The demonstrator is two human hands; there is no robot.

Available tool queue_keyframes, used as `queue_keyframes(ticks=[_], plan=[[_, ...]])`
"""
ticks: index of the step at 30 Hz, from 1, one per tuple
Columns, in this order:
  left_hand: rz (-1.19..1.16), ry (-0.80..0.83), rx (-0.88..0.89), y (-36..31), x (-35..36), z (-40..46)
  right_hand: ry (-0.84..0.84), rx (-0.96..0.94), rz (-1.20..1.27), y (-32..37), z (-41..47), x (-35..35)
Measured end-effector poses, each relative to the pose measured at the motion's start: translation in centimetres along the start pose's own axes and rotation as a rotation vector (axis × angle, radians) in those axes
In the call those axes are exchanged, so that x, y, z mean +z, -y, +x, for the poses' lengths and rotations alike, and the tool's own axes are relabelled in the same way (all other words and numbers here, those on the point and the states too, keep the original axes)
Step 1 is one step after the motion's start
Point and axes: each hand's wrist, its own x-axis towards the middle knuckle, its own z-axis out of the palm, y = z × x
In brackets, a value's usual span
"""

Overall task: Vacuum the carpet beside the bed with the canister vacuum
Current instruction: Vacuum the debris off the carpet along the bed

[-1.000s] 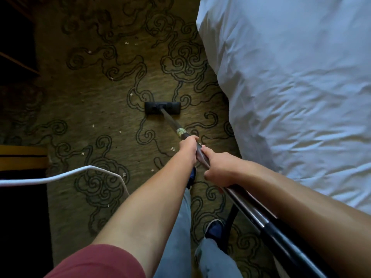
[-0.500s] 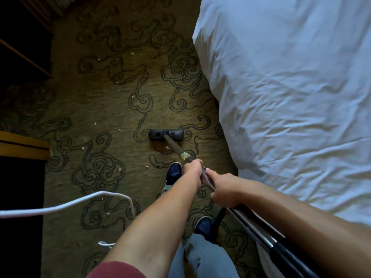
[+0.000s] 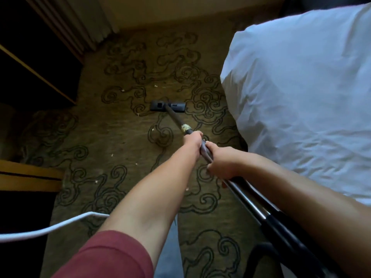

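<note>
Partly hidden: wand point(image 3: 244, 196) lower end and hose run off lower right, canister unseen | left hand point(image 3: 193, 139) fingers curled round wand just below taped joint | right hand point(image 3: 221, 161) wrapped round it just behind | both arms outstretched | floor head point(image 3: 168, 106) flat on carpet point(image 3: 120, 137) at centre, left of bed point(image 3: 301, 97) | white cord point(image 3: 50, 227) lower left.

Both hands are gripping the vacuum wand point(image 3: 236, 189): the left hand point(image 3: 193, 139) is holding it further down, the right hand point(image 3: 221, 163) just behind. The floor head point(image 3: 168, 106) is lying flat on the patterned carpet point(image 3: 120, 137), near the white bed point(image 3: 301, 97). A white cord point(image 3: 60, 224) is crossing the lower left.
</note>
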Motion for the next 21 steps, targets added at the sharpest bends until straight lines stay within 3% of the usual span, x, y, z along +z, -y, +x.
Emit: queue_keyframes(ticks=[11,16,21], plan=[[0.052,-0.060,0.003,-30.6,-4.3,27.2,-0.020,0.009,-0.025,16.1,32.1,-20.8],[0.036,-0.015,-0.034,-35.3,-4.9,33.6,-0.002,0.090,0.045,19.4,38.7,-23.4],[0.072,0.011,-0.092,-34.6,-4.0,36.4,0.052,0.170,-0.017,18.9,41.6,-23.3]])
